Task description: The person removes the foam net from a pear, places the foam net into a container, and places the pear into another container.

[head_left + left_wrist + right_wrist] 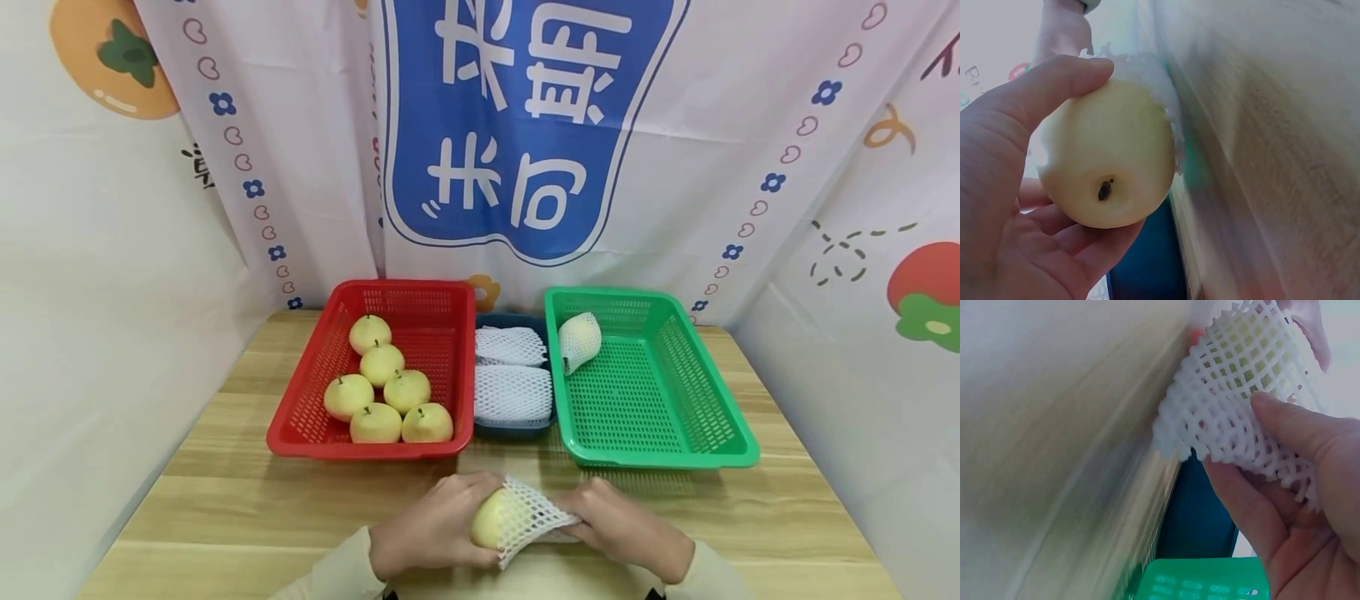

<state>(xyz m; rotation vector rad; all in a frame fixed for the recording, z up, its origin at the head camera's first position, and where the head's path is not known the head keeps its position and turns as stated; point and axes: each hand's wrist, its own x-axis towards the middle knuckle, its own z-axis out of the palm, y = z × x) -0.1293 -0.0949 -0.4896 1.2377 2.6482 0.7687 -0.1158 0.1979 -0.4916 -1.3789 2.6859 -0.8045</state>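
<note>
Close over the near part of the table, my left hand point(435, 527) grips a pale yellow pear point(1107, 150), thumb on top and fingers beneath. The pear's brown-marked end faces the left wrist camera. A white foam net sleeve point(528, 518) covers the side of the pear toward my right hand point(618, 527). That hand pinches the sleeve's loose end between thumb and fingers. In the right wrist view, yellow skin shows through the mesh of the foam net point(1235, 394), whose open edge hangs past the fingers.
A red basket point(360, 451) with several bare pears stands at the back left. Folded foam nets point(512, 393) lie in a dark blue container point(513, 432) in the middle. The green basket point(660, 459) at the right holds one netted pear point(580, 340). White printed cloth surrounds the wooden table point(217, 492).
</note>
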